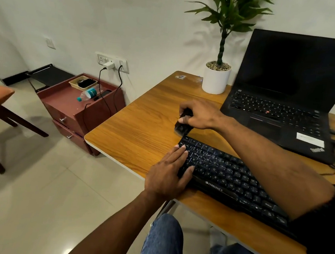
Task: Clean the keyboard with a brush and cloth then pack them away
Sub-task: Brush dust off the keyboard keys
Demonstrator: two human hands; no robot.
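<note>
Now the right hand (200, 114) has its fingers curled round a small black brush (182, 124), poised just past the far left corner of the keyboard (229, 174), which lies on the wooden tabletop (142, 124) in front of the open laptop (285, 98). Meanwhile the left hand (170, 168) lies flat, fingers straight and close together, pinning the keyboard's left end. Best play, I'd say: keep that palm firm and sweep row by row away from the body; no cloth in sight.
</note>
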